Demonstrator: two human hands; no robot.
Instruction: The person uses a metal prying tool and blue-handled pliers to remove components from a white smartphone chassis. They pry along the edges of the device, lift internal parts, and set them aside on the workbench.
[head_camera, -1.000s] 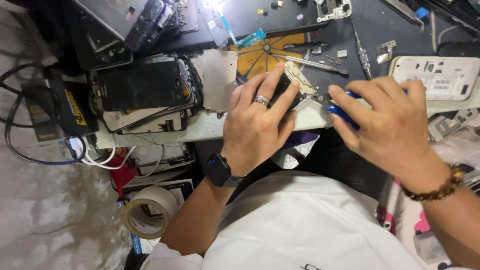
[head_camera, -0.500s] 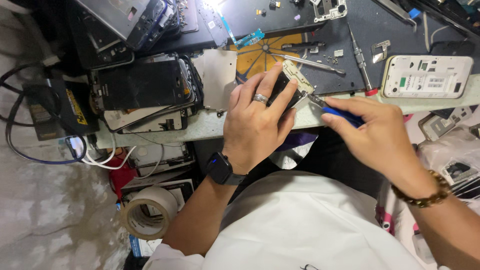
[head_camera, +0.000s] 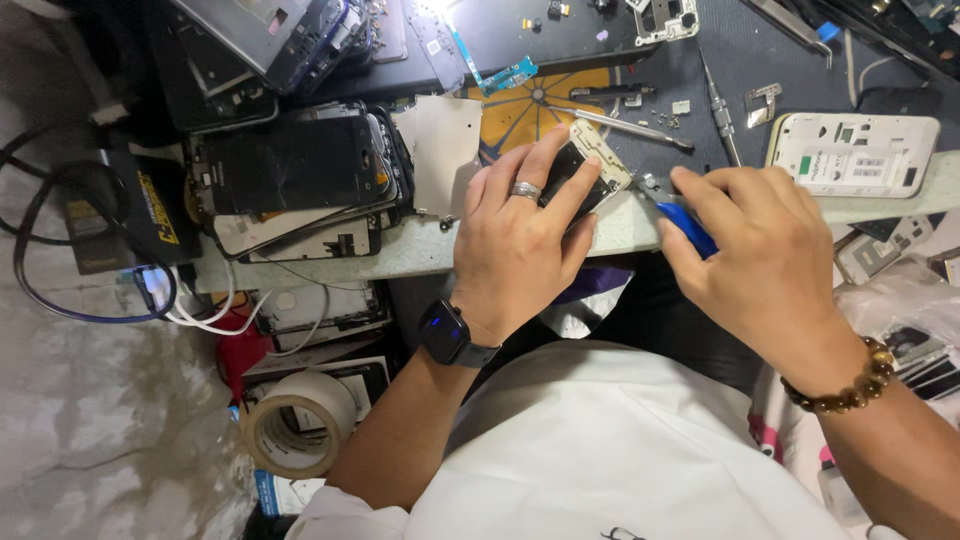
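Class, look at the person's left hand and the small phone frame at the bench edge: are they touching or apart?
Touching. The head view shows the left hand lying over the phone frame, fingers pressed on it.

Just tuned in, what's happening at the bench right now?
A person is working on a small phone part at the edge of a cluttered workbench. The left hand presses it down, fingers spread over it. The right hand grips a blue-handled tool, its metal tip at the part's right end. A stack of dismantled phones lies to the left, and a white phone back to the right.
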